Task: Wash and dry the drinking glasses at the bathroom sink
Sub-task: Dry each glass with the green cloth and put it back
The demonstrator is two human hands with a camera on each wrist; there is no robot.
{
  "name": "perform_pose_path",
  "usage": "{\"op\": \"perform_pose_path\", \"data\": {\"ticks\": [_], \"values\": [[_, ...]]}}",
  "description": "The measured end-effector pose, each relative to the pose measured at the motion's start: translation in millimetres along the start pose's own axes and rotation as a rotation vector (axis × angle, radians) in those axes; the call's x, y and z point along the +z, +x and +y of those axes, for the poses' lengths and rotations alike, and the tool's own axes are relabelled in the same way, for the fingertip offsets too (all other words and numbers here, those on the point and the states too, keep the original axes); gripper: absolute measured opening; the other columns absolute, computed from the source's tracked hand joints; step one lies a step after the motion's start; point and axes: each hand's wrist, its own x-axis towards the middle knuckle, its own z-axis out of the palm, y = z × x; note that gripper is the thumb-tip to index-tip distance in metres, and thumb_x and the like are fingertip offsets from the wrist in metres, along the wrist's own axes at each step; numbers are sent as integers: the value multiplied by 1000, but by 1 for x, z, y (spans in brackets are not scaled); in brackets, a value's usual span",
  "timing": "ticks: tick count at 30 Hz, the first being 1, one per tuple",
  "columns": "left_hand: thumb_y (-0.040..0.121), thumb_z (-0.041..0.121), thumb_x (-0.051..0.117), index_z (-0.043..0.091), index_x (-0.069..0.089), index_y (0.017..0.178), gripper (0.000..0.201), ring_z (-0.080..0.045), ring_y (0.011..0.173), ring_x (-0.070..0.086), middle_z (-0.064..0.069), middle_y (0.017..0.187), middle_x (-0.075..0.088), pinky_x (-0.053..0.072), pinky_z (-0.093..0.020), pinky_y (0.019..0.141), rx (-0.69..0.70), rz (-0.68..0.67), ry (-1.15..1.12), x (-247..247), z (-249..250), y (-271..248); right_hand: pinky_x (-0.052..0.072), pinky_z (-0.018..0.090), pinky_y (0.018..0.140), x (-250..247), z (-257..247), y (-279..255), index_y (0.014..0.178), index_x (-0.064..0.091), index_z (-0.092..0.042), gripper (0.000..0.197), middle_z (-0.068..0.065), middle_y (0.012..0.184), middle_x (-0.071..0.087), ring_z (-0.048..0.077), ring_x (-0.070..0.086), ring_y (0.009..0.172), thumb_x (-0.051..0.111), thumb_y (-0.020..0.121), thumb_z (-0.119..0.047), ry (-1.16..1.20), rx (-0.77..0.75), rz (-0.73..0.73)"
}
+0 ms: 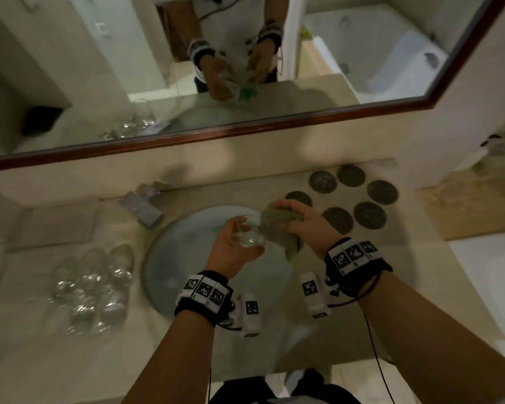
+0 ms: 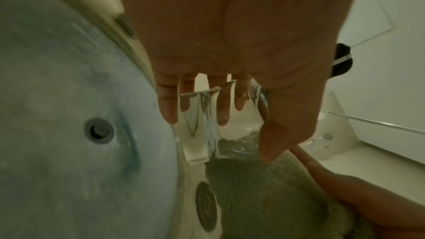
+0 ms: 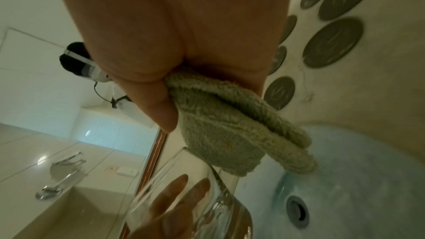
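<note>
My left hand holds a clear drinking glass over the round pale-blue sink, fingers and thumb curled round its body. In the left wrist view the glass lies between fingers and thumb. My right hand grips a green towel bunched against the mouth of the glass. The right wrist view shows the towel pinched under my thumb, its end at the rim of the glass. Several more clear glasses lie on the counter left of the sink.
Several dark round coasters sit on the counter right of the sink. A small purple packet lies behind the sink at the left. A wood-framed mirror runs along the wall. The sink drain is open.
</note>
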Motion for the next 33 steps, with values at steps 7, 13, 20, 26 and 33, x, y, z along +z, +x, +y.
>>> {"op": "perform_pose_path", "data": {"ticks": [7,13,20,26,33], "values": [[70,17,87,20,47,120,64,-13,88,63,0,105,62,52,-18,61,-79,61,2,-97,-17,-7,55,39,94,95,-20,22,120,65,-24,47,0,120,62,20,59,110,57,86,8,-15,8,-12],[73,26,85,18,50,118,58,-14,79,64,-2,92,64,55,-19,58,-148,-31,79,-130,-13,-1,56,36,90,128,-22,29,111,67,-34,46,3,120,64,20,62,107,56,86,3,-6,52,35],[76,33,81,8,64,100,38,-14,59,69,-9,89,70,55,-24,52,-368,-77,104,-126,14,4,56,28,72,114,-17,22,108,67,-27,38,4,108,64,17,62,91,53,87,2,-15,138,101],[90,32,65,5,58,89,28,-24,57,61,-13,78,59,53,-29,50,-696,-146,-333,-93,27,-2,54,39,90,74,-9,19,115,65,-15,36,9,111,62,25,61,101,50,90,5,-33,139,119],[85,50,61,0,58,113,58,-32,67,65,-20,83,65,55,-37,63,-842,-110,-592,-71,30,-3,53,47,97,45,5,20,109,67,-21,29,7,113,64,27,62,105,59,88,-3,-22,156,109]]}}
